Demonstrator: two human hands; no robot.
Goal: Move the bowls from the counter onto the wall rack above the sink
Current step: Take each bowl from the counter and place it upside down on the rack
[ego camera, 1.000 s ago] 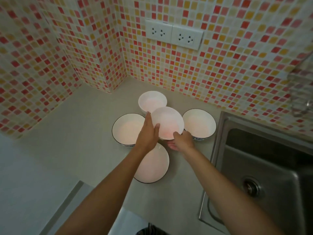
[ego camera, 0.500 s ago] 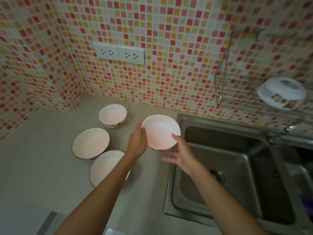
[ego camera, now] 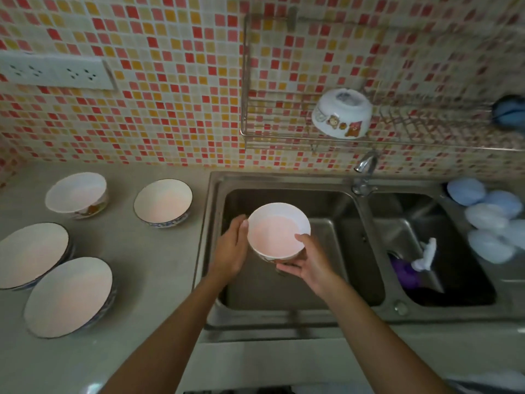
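I hold a white bowl [ego camera: 277, 231] upright over the left sink basin. My left hand [ego camera: 231, 251] presses against its left side and my right hand [ego camera: 308, 261] cups it from below with the thumb on the rim. Several more bowls stand on the counter to the left: a small patterned one [ego camera: 76, 193], a blue-rimmed one [ego camera: 162, 201] and two wide dark-rimmed ones [ego camera: 31, 254] [ego camera: 69, 297]. On the wire wall rack [ego camera: 247, 132] above the sink, one patterned bowl [ego camera: 342, 113] lies upside down.
A double steel sink [ego camera: 363, 317] fills the right half, with a tap [ego camera: 365, 166] at the back. Pale blue round things [ego camera: 488, 220] lie at its right edge and a blue thing [ego camera: 510, 112] hangs by the rack. Wall sockets [ego camera: 54, 71] sit upper left.
Both hands lifted the bowl off the counter and carried it right, over the sink basin. The view swung right, bringing the rack and sink fully into sight.
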